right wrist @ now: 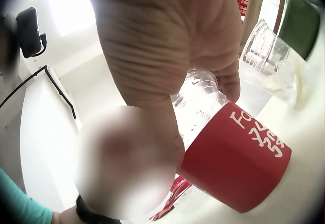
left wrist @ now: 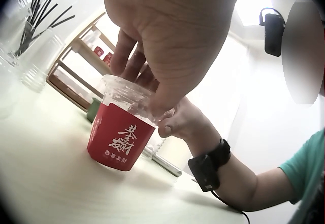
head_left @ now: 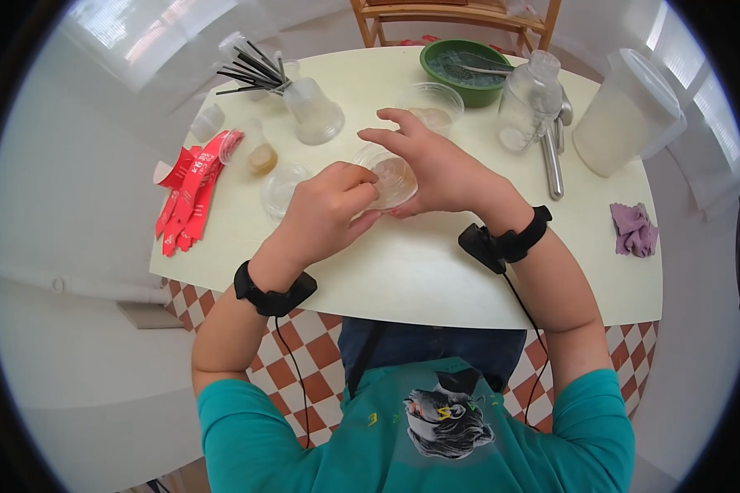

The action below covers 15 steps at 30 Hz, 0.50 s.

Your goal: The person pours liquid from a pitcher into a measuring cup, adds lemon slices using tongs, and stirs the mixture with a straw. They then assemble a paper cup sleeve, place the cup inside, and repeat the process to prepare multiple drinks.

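Observation:
A clear plastic cup (head_left: 395,182) with a red paper sleeve (left wrist: 122,137) stands on the table between the hands. White lettering marks the sleeve. My left hand (head_left: 327,205) pinches the cup's rim (left wrist: 127,89), its fingers bent over the far side and its thumb nearer. From the other side my right hand (head_left: 440,168) holds the cup near its top, thumb on the near side, with two fingers reaching out above it in the head view. The right palm covers part of the cup in the right wrist view.
Red paper sleeves (head_left: 191,197) lie flat at the left. A clear lid (head_left: 284,191), a tipped cup (head_left: 261,156) and black straws (head_left: 259,72) sit nearby. Behind are a green bowl (head_left: 436,74) and clear tub (head_left: 444,103). Rightward stand a bottle (head_left: 528,107), pitcher (head_left: 625,123) and purple cloth (head_left: 633,230).

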Motion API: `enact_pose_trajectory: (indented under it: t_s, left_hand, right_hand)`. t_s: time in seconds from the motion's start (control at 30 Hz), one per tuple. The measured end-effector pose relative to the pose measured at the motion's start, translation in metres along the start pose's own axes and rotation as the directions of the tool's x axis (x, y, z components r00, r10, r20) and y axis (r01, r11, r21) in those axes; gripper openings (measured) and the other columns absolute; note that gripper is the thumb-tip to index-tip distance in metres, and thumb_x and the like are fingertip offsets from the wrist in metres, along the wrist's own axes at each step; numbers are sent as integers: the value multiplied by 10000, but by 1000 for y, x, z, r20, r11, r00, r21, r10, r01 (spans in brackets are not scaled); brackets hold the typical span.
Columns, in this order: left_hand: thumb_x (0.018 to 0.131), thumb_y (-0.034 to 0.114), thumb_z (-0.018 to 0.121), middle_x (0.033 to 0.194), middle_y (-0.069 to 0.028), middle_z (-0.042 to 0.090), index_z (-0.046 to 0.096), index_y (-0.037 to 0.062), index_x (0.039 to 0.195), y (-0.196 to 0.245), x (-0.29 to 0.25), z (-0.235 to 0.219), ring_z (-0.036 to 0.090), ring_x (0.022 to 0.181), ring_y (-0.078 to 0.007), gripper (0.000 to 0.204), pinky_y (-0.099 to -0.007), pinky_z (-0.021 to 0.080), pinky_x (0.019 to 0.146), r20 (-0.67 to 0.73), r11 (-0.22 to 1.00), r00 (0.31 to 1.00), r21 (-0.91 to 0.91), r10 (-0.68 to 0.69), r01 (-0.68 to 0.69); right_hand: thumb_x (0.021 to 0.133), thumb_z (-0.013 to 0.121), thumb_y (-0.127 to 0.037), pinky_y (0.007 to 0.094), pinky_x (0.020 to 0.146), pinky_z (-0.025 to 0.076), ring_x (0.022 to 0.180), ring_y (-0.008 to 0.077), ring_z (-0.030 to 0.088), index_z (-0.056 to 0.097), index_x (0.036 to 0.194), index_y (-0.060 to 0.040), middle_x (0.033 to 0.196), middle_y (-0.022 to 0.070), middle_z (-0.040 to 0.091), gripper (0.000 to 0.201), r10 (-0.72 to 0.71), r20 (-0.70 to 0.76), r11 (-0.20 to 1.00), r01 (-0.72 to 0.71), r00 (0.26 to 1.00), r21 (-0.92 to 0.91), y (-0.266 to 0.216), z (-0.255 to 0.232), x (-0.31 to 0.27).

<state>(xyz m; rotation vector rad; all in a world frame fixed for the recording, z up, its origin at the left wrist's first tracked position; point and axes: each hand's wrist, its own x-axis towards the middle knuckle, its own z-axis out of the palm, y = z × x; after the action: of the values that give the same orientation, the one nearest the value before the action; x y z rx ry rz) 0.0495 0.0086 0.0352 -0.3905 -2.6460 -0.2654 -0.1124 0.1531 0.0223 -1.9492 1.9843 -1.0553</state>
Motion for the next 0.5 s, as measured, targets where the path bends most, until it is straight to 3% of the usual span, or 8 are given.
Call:
enact_pose_trajectory:
  t_s: [0.07,0.2,0.27,0.37,0.5]
  left_hand:
    - [666,72,775,978,-66,642,602,65,852,-3,-2,0,618,853,-249,254,-343,515,674,-21,1000,1000,0,-3,3]
    - [676,51,766,984,-79,641,606,55,863,-6,-5,1,622,850,-263,246,-347,513,684,-68,999,997,-37,-25,22]
    - [681,45,764,986,-84,640,611,51,868,-6,-5,1,622,850,-268,242,-348,513,688,-83,998,996,-59,-31,26]
    - [692,45,762,998,-96,643,622,44,885,-6,-8,2,629,869,-276,238,-346,517,709,-82,995,994,-83,-68,61]
    - [701,40,758,1014,-109,650,633,33,885,-7,-10,2,639,897,-277,222,-339,521,738,-96,987,989,-123,-115,103]
  right_hand:
    - [536,867,-105,412,1003,439,1259,361,432,367,1423,-179,1414,182,359,1021,117,-17,991,-115,993,69,-2,2,1]
    - [534,875,-106,405,1009,437,1257,349,443,340,1438,-175,1370,166,424,1053,75,-87,980,-58,993,192,6,10,4]
    - [520,890,-119,393,1022,423,1245,326,459,284,1462,-170,1326,170,471,1121,164,-37,935,-144,986,323,5,11,5]
    - [516,881,-138,382,973,450,1172,342,519,250,1471,-130,1302,232,468,1144,189,-47,919,-160,981,360,4,11,5]
    - [505,889,-142,389,979,448,1183,331,515,249,1472,-137,1293,237,479,1160,157,-103,914,-105,982,392,12,19,6]
